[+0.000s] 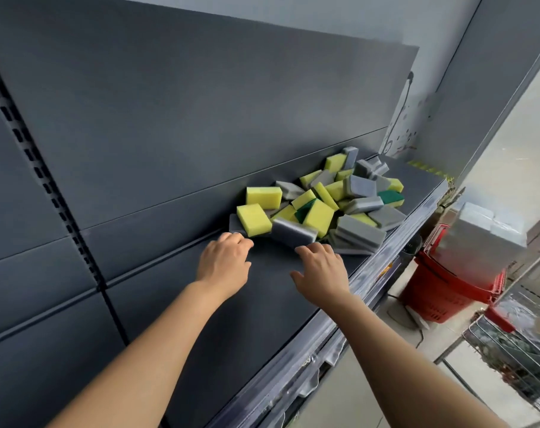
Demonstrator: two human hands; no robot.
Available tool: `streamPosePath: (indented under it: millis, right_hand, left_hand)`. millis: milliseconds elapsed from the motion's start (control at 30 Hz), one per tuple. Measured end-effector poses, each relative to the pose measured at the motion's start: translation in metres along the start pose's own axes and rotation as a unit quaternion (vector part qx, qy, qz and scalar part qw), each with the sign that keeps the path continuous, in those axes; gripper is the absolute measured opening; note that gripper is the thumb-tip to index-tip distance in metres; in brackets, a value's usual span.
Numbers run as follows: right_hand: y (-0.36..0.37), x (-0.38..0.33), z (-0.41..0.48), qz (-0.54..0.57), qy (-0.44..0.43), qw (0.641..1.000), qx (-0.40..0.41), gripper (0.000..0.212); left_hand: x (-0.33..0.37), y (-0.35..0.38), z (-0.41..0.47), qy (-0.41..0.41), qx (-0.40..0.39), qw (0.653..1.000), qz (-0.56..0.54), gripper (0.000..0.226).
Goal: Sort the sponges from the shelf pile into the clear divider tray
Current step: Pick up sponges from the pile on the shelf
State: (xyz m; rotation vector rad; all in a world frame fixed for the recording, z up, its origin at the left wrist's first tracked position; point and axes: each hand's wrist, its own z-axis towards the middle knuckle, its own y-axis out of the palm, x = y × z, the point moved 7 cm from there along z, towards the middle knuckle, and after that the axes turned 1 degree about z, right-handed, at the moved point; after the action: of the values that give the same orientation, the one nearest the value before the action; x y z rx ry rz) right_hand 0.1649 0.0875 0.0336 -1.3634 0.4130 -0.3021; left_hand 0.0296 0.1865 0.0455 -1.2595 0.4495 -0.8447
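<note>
Left hand (224, 264): arm outstretched, palm down, fingers bent at the knuckles, nothing seen in them; fingertips lie just short of a yellow sponge (254, 219), contact cannot be told.
Right hand (321, 273): arm outstretched, palm down, fingers relaxed and slightly spread, holding nothing; fingertips close to a grey sponge (293, 232).
Sponge pile (333, 199): loose heap directly beyond both hands; yellow, grey and a few green-faced pieces, lying flat, tilted and overlapping.
Shelf (262, 304): dark, bare surface beneath and behind both hands.
Back panel (170, 118): close on the left hand's side.
Front edge (370, 282): just right of the right hand.
</note>
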Motion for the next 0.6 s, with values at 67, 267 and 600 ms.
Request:
streamPosePath:
  millis: [67,267,600]
  right_hand:
    - [0.002,0.011,0.017,0.001,0.005,1.000,-0.002,0.044]
    - [0.004,0.039,0.065,0.001,-0.015,1.000,0.002,0.050]
    - [0.020,0.063,0.131,-0.043,-0.123,0.988,-0.085,0.067]
  left_hand:
    - [0.001,0.009,0.016,-0.005,-0.004,1.000,-0.003,0.040]
    - [-0.003,0.031,0.058,-0.056,-0.010,0.998,-0.013,0.038]
    - [-0.016,0.052,0.102,-0.260,0.002,0.963,-0.071,0.033]
